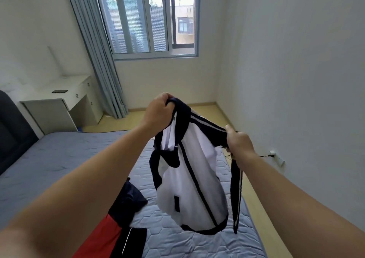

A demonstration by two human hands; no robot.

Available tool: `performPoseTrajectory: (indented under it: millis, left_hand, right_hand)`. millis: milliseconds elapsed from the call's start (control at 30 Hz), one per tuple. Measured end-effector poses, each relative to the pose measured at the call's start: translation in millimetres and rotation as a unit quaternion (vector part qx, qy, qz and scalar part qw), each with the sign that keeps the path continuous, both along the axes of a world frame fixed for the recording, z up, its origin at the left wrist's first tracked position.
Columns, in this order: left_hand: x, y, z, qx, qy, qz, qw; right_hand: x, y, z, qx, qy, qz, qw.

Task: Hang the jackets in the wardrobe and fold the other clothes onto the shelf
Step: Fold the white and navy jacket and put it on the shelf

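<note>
Arms outstretched: left hand and right hand each grip the jacket (white, navy-trimmed) aloft.

A jacket hangs above the bed, clothes lying on it at left, desk behind.

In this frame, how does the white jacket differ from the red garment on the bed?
The white jacket is mostly white; the red garment is red and dark. The white jacket hangs in the air, gripped by the left hand and right hand; the red garment lies crumpled on the bed, with no hand on it. Both have dark panels with a white stripe.
</note>
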State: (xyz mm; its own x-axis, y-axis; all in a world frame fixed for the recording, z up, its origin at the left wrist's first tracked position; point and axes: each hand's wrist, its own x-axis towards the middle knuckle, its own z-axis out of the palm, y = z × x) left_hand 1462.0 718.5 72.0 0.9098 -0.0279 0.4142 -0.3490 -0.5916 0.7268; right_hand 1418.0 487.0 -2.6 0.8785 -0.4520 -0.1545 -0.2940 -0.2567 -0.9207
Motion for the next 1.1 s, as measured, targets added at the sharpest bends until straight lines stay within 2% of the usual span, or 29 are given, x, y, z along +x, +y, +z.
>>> performPoseTrajectory:
  millis: [67,133,267,367,433,500,567,600,667,700,767,833,900,967,1033,1100]
  left_hand:
    - [-5.6,-5.9,10.2,0.065,-0.028,-0.023,0.997]
    - [-13.2,-11.7,15.2,0.1,-0.031,-0.055,0.993]
    - [-30.0,-19.6,18.7,0.124,-0.041,-0.115,0.985]
    - [-37.5,-15.9,22.2,0.144,-0.055,-0.122,0.981]
    - [-38.5,-7.8,21.6,0.135,-0.044,-0.107,0.984]
    - [-38.7,4.1,17.3,0.082,0.009,-0.104,0.991]
    - [-34.9,21.7,7.0,-0.041,0.111,-0.128,0.985]
    - [-32.5,32.7,-0.4,-0.112,0.17,-0.14,0.969]
    - [-26.3,54.0,-21.6,-0.247,0.296,-0.144,0.911]
    - [-22.3,62.4,-35.2,-0.29,0.346,-0.132,0.882]
    - [-15.4,71.6,-67.0,-0.326,0.386,-0.066,0.861]
    - [-16.1,72.8,-96.6,-0.3,0.376,0.016,0.876]
    - [-23.7,74.7,-118.1,-0.168,0.399,0.037,0.901]
    - [-31.9,73.4,-131.3,-0.045,0.441,-0.055,0.895]
    - [-40.4,62.5,-133.1,-0.011,0.47,-0.153,0.869]
    - [-44.4,41.8,-133.6,0.006,0.447,-0.191,0.874]
  right_hand:
    - [-5.9,7.7,-5.0,-0.146,0.006,0.018,0.989]
    - [-12.5,19.3,-6.2,-0.199,-0.046,0.065,0.977]
    - [-14.2,41.6,-2.7,-0.181,-0.134,0.215,0.95]
    - [-11.5,54.0,1.7,-0.192,-0.105,0.252,0.942]
    - [-10.0,60.4,4.0,-0.114,-0.098,0.249,0.957]
    - [-10.5,67.8,10.5,-0.014,-0.109,0.225,0.968]
    - [-7.5,74.1,14.3,-0.01,-0.124,0.209,0.97]
    - [-6.9,76.9,16.9,-0.045,-0.136,0.202,0.969]
    - [-1.4,79.3,18.8,-0.105,-0.165,0.184,0.963]
    - [0.6,80.3,20.4,-0.12,-0.18,0.175,0.961]
    - [5.0,81.3,22.8,-0.138,-0.213,0.155,0.955]
    - [6.7,81.2,29.0,-0.135,-0.244,0.145,0.949]
    - [7.7,80.1,34.9,-0.128,-0.271,0.148,0.943]
    - [8.5,78.4,39.6,-0.127,-0.279,0.144,0.941]
    - [9.3,74.9,43.2,-0.125,-0.278,0.129,0.944]
    - [10.3,69.6,45.1,-0.118,-0.278,0.125,0.945]
